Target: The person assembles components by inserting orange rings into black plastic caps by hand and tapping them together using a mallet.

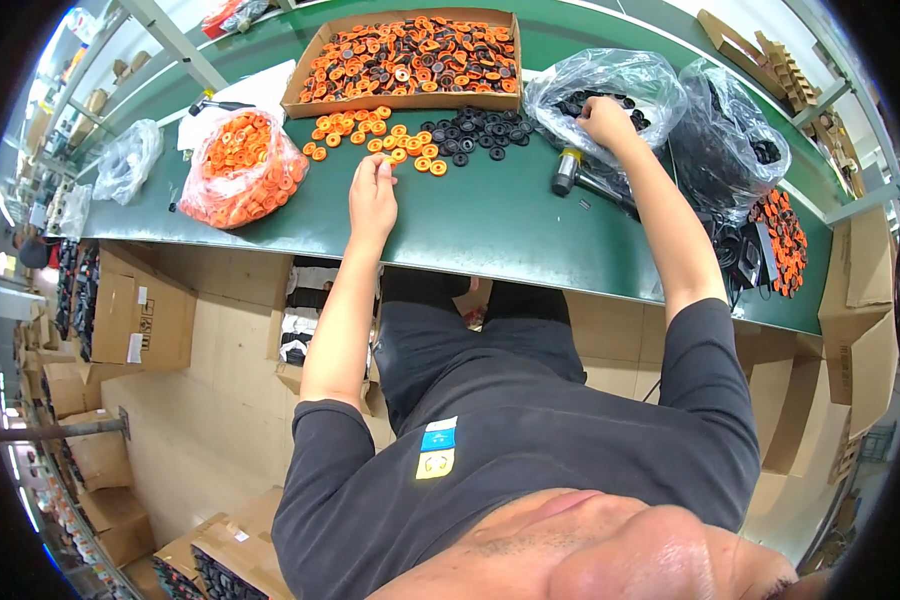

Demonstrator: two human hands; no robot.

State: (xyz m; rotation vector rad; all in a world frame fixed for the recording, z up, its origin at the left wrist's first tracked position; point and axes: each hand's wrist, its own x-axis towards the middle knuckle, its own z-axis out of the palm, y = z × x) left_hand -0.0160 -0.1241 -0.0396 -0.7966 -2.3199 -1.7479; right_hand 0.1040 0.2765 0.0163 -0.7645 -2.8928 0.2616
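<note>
My left hand (373, 200) rests at the near edge of a loose group of orange round pieces (398, 142), its fingers drawn together; whatever they hold is too small to make out. Beside that group lie loose black round pieces (478, 132). My right hand (607, 124) reaches over the mouth of a clear plastic bag (658, 92) with black pieces inside. Its fingers are curled, and their tips are partly hidden, so what they hold does not show. A dark tool with a yellow band (568, 172) lies just in front of this bag.
Behind the loose pieces stands a cardboard tray (402, 107) full of orange-and-black pieces. A bag of orange pieces (242, 170) sits at left, a second black-filled bag (730, 140) at right. More orange-and-black pieces (782, 240) are heaped at the green table's (450, 225) right end.
</note>
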